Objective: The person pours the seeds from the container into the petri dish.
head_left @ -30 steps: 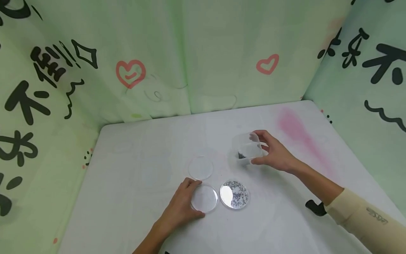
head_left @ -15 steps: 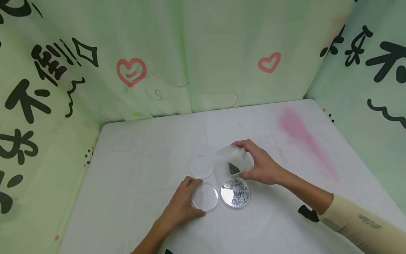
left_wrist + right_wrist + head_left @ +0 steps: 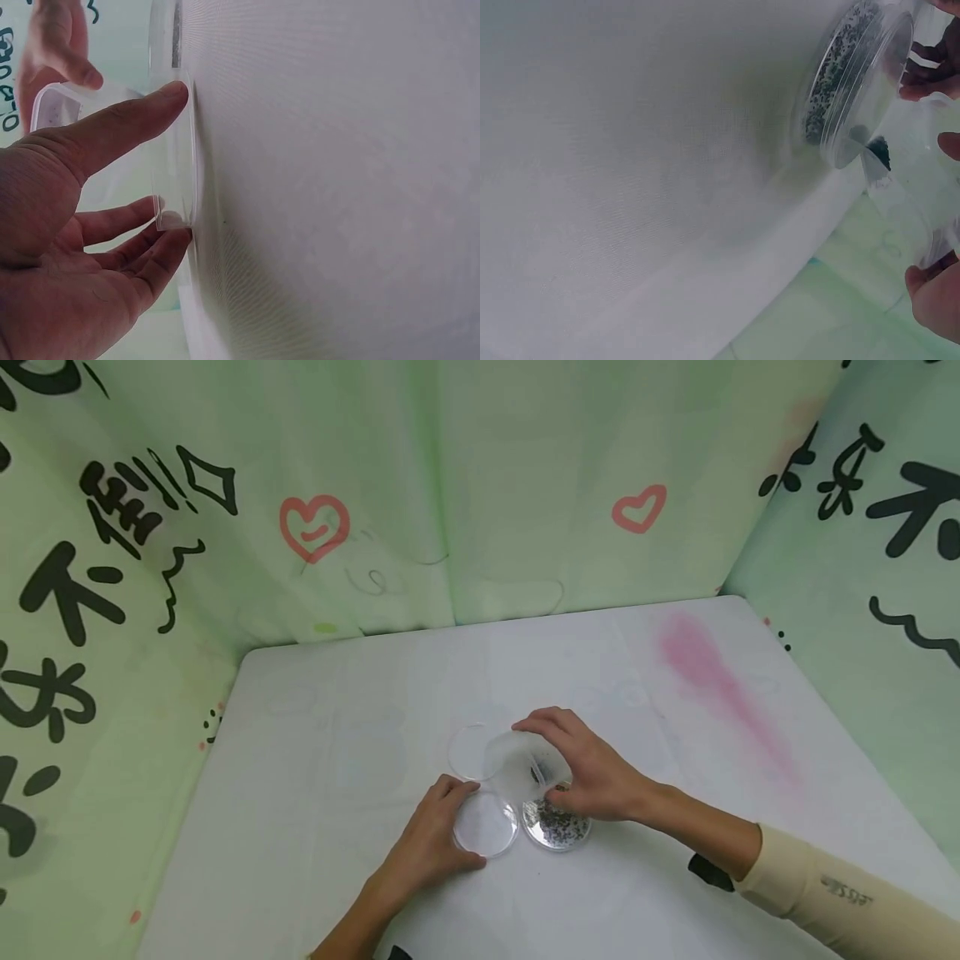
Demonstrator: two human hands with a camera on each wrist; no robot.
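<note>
My left hand [image 3: 427, 835] holds a clear petri dish [image 3: 486, 825] by its rim, thumb and fingers on opposite sides; the dish sits flat on the table. Above the dishes, my right hand [image 3: 596, 777] grips a clear plastic box [image 3: 513, 760], thumb on the near side and fingers on the far side. The box is tilted, and dark granules [image 3: 880, 152] gather in its low corner, close to the dishes' rims. Right of the held dish, another petri dish [image 3: 557, 830] contains scattered dark granules; the right thumb overlaps its far edge in the head view.
Behind the held dish lies a clear round dish or lid [image 3: 463, 745], partly overlapped by the box. White cloth [image 3: 337, 777] covers the table, with a pink stain [image 3: 712, 668] at the right. Green curtains [image 3: 525, 485] with drawn marks hang at the back and sides.
My right hand has carried the box left and toward me, from behind the granule dish to above the dishes, tilting it further. The left hand and the dishes have stayed in place.
</note>
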